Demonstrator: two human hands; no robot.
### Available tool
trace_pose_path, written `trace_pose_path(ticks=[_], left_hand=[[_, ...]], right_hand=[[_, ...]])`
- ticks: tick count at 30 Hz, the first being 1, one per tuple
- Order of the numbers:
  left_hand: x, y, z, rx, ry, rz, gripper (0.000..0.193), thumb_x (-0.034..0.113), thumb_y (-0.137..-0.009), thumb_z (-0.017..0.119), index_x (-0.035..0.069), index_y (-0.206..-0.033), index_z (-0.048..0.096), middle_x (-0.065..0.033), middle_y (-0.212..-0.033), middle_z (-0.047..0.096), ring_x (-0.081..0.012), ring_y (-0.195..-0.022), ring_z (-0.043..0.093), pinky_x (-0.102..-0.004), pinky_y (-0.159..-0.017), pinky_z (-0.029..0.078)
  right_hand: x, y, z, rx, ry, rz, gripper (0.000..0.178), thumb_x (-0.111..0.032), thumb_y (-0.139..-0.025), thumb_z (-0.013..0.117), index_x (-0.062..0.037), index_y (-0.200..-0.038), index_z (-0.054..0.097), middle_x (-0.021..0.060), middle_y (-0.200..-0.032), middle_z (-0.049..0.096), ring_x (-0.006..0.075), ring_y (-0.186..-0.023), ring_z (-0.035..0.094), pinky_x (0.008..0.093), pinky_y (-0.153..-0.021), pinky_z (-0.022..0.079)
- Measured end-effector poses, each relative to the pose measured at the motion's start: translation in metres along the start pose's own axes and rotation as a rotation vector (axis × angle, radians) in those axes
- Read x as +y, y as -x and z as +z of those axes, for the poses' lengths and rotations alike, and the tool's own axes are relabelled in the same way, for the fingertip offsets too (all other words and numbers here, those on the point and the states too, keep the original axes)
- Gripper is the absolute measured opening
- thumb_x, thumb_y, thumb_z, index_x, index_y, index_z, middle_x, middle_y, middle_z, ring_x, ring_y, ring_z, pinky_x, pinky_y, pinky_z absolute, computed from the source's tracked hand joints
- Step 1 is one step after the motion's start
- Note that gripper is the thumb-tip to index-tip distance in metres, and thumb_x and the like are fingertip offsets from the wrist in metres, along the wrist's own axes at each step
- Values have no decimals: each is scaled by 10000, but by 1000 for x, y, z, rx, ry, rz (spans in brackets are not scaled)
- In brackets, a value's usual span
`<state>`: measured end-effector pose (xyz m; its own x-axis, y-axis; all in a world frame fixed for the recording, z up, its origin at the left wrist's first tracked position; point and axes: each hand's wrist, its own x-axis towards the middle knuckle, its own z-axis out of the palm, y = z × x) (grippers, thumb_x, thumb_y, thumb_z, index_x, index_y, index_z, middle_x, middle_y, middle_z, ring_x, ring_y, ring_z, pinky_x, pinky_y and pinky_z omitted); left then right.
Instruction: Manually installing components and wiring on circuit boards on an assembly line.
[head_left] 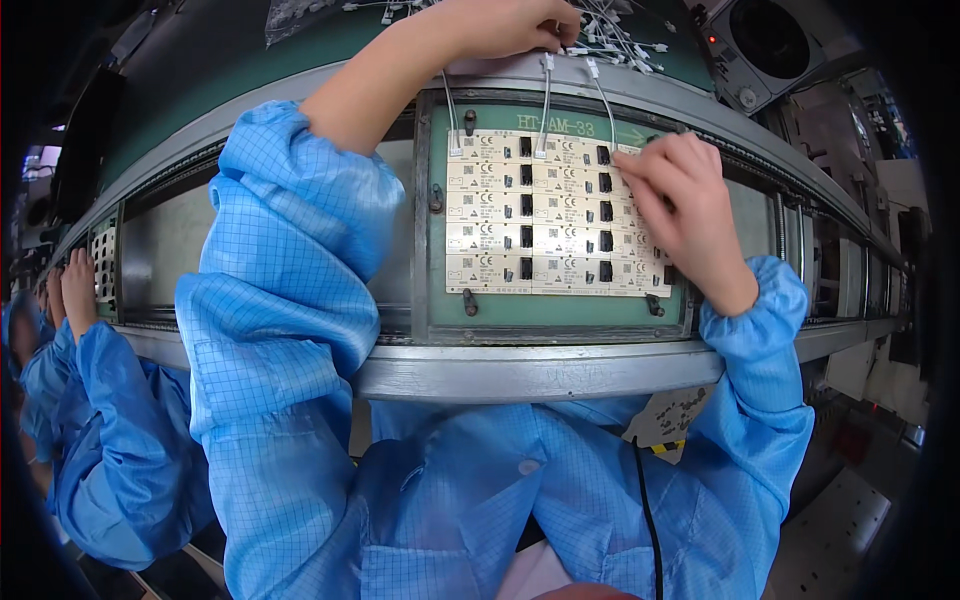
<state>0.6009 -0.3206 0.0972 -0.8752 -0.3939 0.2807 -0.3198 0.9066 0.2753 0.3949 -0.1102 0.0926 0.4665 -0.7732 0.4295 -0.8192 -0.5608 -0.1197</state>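
A panel of white circuit boards (490, 210) with black components lies in a green fixture plate (560, 312). Three short cables with white plugs run from its top row up over the far rail; the middle cable (546, 105) and the left cable (452, 110) have their lower plugs on the boards. My right hand (690, 200) pinches the lower end of the right cable (604, 100) at the panel's top right; its fingertips cover that plug. Beyond the rail, my left hand (510, 25) has its fingers closed at the edge of a cable pile (615, 40); what they hold is unclear.
Metal rails (540, 372) run along the near and far sides of the fixture. A clear bag (295, 18) of white parts lies at the far left, and a black round-faced device (768, 38) stands far right. At left, a co-worker's hand (78, 285) is beside another panel.
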Motion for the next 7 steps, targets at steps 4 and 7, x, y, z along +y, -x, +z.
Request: trace_pose_path(ticks=[4,7], left_hand=[[5,-1,-14,74,-1,48,160,96,-837,679,9,-969,709,-188,-925,708,-367,-900,680,-422,-825,528],[21,11,-34,205,109,-80,166,66,-833,675,5,-983,708,-198,-923,719,-350,-870,703,-389,-802,548]], right_hand=[[9,-7,4,-9,-156,98,98,-29,-818,707,-23,-914,695,49,-869,615,233,-844,576,334,-812,414],[12,-7,7,-26,-264,128,102,-41,-816,714,-22,-914,695,49,-879,622,234,-846,578,330,-811,413]])
